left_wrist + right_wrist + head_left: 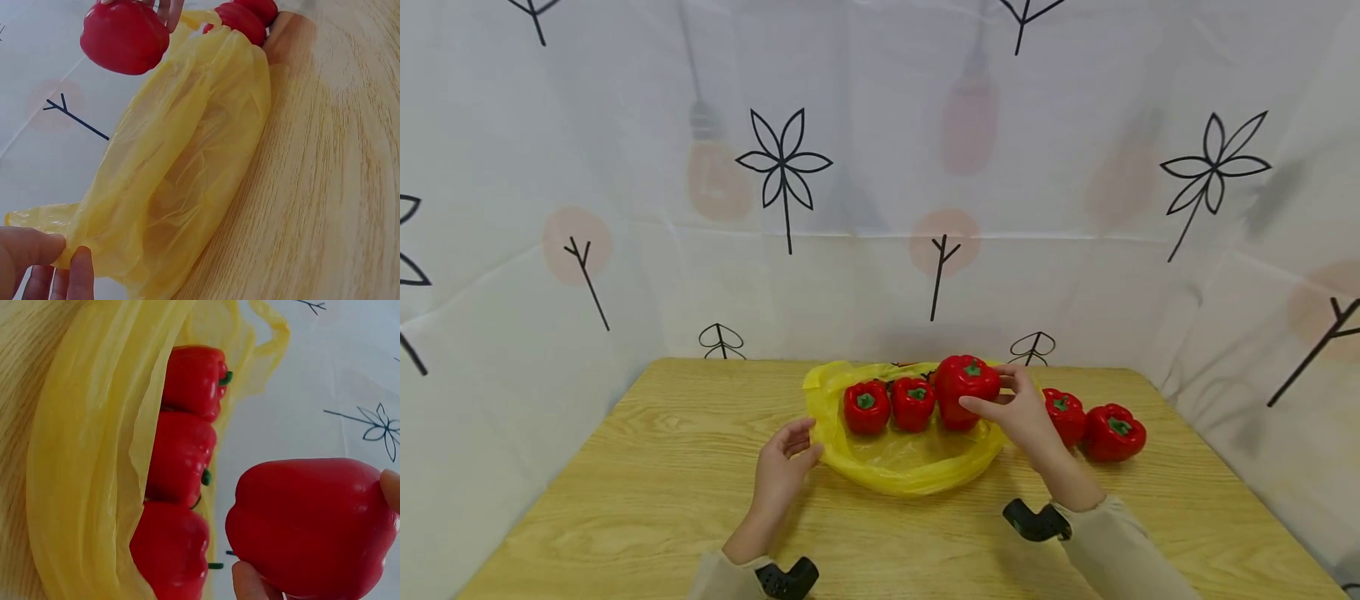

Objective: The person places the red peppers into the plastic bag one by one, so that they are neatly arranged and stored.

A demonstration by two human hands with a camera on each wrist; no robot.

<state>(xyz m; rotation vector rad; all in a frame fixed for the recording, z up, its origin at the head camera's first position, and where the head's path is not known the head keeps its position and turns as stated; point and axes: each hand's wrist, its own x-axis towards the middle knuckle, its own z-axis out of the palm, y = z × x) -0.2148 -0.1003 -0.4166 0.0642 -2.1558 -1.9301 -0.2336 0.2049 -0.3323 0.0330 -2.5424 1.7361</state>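
I have the right arm reaching forward and inward over the worktop (pixel 647 475), its grip (pixel 1018 410) clasping a pepper (pixel 967 382) between thumb and fingers, raised by the mouth of the bag (pixel 910 482). I see the left arm angled forward, its grip (pixel 781 467) pinching the bag's edge. The bag is thin, crinkled, translucent yellow film; three lobed, glossy red peppers (pixel 867 408) with green stems sit inside it in a row. Two more (pixel 1115 435) lie to its right on the pale wood grain.
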